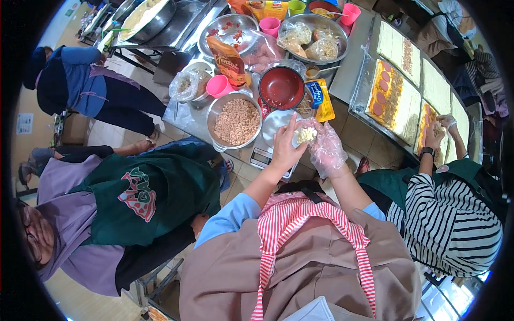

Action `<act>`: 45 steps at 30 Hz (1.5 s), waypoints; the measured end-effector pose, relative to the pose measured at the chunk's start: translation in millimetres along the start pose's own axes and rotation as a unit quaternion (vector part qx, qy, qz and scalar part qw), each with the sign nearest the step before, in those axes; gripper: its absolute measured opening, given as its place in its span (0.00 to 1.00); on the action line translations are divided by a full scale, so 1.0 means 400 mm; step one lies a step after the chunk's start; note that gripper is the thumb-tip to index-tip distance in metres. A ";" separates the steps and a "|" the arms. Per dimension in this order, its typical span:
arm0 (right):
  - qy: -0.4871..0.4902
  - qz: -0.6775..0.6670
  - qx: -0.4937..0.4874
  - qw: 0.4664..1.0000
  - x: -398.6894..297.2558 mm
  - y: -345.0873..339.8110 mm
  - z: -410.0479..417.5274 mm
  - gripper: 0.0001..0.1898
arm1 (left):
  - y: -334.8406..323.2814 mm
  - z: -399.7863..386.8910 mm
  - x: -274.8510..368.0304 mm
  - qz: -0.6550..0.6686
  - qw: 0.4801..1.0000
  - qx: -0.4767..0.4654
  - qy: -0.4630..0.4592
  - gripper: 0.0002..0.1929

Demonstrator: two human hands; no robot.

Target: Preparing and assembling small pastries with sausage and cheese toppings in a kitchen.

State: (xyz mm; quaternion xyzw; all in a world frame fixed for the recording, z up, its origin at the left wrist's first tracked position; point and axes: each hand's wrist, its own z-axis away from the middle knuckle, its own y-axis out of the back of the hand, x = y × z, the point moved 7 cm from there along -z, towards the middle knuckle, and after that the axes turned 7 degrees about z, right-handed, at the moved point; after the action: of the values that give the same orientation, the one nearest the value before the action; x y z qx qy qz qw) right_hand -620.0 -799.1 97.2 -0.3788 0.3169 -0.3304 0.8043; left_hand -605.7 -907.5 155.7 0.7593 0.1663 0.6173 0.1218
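Observation:
My bare left hand and my right hand, in a clear plastic glove, meet around a small portion of pale shredded cheese. The cheese seems to sit in something clear, perhaps a small cup or bag; its edges are hard to make out. Beneath my hands is a white digital kitchen scale with a round white platform. Just beyond the scale stands a dark bowl with a red inside. To its left, a metal pot holds crumbled pinkish-brown filling.
Metal basins, a pink cup, an orange pouch and a yellow packet crowd the table. On the right, a co-worker's hands work over topped dough sheets on a tray. Another person stands close on my left.

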 end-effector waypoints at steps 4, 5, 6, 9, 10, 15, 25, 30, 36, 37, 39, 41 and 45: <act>-0.002 0.040 0.044 0.998 0.001 0.000 0.011 0.20 | -0.009 0.002 0.043 -0.118 0.991 -0.038 -0.059 0.33; -0.002 0.040 0.045 0.998 0.002 0.006 0.009 0.20 | -0.019 0.005 0.070 -0.199 0.972 -0.061 -0.110 0.30; 0.005 0.021 0.018 1.000 0.003 0.006 0.002 0.20 | -0.023 0.002 0.077 -0.198 0.972 -0.062 -0.109 0.30; 0.012 0.013 0.013 1.000 0.000 -0.005 0.001 0.19 | -0.031 -0.004 0.093 -0.250 0.956 -0.042 -0.145 0.28; 0.014 0.024 0.035 0.999 -0.002 -0.005 0.001 0.19 | -0.026 -0.007 0.090 -0.238 0.961 -0.041 -0.132 0.29; 0.021 0.016 0.031 0.999 -0.011 -0.014 -0.002 0.19 | 0.003 -0.013 0.054 -0.125 0.991 -0.008 -0.039 0.30; -0.017 -0.076 0.023 0.997 0.000 0.008 -0.015 0.20 | 0.005 0.009 -0.048 0.086 0.992 0.049 0.077 0.33; -0.029 -0.086 0.038 0.995 0.012 -0.005 -0.009 0.19 | -0.004 0.027 -0.110 0.203 0.973 0.069 0.085 0.29; -0.040 -0.075 0.041 0.996 0.005 -0.019 0.016 0.19 | 0.009 0.040 -0.160 0.190 0.972 0.109 0.092 0.28; -0.042 -0.073 0.051 0.995 0.001 -0.016 0.023 0.19 | 0.016 0.042 -0.161 0.088 0.986 0.105 0.095 0.28; -0.043 -0.078 0.042 0.995 -0.005 -0.014 0.035 0.19 | 0.024 0.042 -0.161 -0.014 0.990 0.101 0.098 0.27; -0.045 -0.084 0.031 0.995 -0.009 -0.016 0.047 0.19 | 0.022 0.040 -0.182 -0.031 0.986 0.084 0.142 0.28; -0.055 -0.097 0.041 0.993 -0.012 -0.007 0.069 0.18 | 0.028 0.043 -0.173 -0.053 0.988 0.099 0.108 0.33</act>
State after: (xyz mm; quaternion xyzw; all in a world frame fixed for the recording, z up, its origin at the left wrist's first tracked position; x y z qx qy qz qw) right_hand -602.4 -785.8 114.8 -0.3918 0.2205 -0.3983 0.7995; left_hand -600.5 -945.3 94.6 0.6864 0.2789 0.6689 0.0602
